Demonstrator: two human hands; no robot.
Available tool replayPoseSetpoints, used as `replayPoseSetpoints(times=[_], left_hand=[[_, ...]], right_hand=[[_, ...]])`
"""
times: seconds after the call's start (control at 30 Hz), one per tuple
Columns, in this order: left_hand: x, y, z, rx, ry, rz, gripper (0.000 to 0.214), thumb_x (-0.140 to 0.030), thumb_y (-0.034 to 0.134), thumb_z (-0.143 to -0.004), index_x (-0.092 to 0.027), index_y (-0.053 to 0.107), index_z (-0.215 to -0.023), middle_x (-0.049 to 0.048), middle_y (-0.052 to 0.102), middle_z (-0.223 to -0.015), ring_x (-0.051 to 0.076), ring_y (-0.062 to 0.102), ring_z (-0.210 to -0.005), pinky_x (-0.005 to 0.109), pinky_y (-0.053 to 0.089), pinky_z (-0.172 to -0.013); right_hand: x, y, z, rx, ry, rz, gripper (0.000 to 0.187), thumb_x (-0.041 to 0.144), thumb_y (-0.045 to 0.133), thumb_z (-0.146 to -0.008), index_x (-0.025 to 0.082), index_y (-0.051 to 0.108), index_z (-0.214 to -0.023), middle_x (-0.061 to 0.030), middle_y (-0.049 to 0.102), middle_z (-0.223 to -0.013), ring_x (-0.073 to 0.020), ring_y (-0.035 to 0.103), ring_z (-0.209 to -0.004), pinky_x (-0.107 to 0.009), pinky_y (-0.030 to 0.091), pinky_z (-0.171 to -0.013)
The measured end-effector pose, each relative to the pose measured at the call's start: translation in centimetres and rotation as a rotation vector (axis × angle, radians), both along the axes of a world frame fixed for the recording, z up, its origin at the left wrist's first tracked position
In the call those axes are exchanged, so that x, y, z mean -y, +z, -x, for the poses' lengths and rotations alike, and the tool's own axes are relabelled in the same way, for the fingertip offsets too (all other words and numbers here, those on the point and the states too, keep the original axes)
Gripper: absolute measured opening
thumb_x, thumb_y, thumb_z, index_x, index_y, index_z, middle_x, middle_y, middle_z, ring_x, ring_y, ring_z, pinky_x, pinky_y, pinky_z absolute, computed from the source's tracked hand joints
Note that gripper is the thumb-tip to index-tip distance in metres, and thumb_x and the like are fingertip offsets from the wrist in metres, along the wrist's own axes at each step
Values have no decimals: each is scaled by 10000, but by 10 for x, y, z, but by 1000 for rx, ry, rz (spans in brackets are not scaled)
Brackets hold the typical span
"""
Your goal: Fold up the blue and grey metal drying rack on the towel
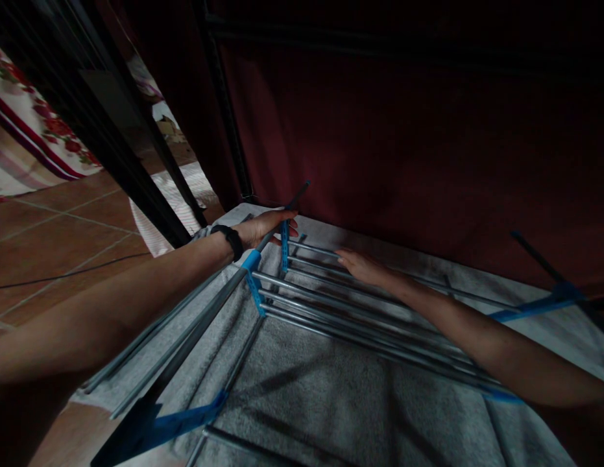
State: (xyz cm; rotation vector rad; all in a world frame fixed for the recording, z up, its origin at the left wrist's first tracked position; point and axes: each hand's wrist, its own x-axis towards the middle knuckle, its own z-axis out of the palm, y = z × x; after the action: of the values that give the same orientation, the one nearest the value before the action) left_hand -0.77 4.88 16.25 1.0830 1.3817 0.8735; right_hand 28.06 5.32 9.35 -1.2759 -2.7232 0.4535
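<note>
A metal drying rack (252,261) with grey rods and blue plastic joints stands in front of me. My left hand (267,226), with a black band (228,241) on its wrist, is closed around the rack's far left corner, by a slotted blue bracket (285,250). Some of its fingers are hidden behind the rack. On the right, my right hand (362,266) has its fingertips closed on the rack's far rod; the underside of that grip is hidden. Several parallel rods run between the left bracket and the right side, passing under my right forearm.
Grey towel-like cloth (302,383) lies beneath the rack. A dark red fabric panel (403,149) with a black frame rises close behind. At left are dark posts (102,146), a tiled floor (53,240), a cable (87,267) and a floral cloth (48,123).
</note>
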Motion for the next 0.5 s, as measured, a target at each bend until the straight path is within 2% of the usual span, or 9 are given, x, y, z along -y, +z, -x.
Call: replayPoseSetpoints(times=[0.23, 0.5], left_hand=[[-4, -2, 1, -15, -18, 23, 427, -582, 724, -766, -168, 673, -853, 107, 743, -848, 247, 667, -777, 354, 479, -673], [-5, -1, -2, -24, -1, 49, 416, -574, 713, -775, -164, 674, -837, 113, 748, -840, 245, 671, -755, 351, 477, -671]], right_hand=[[0, -4, 0, -11, 25, -42, 395, 242, 402, -1058, 205, 619, -1386, -117, 639, -1408, -230, 635, -1247, -352, 465, -1078], [-3, -5, -1, -36, -2, 15, 395, 233, 408, -1053, 213, 635, -1376, -98, 661, -1389, -223, 634, -1256, -337, 471, -1070]])
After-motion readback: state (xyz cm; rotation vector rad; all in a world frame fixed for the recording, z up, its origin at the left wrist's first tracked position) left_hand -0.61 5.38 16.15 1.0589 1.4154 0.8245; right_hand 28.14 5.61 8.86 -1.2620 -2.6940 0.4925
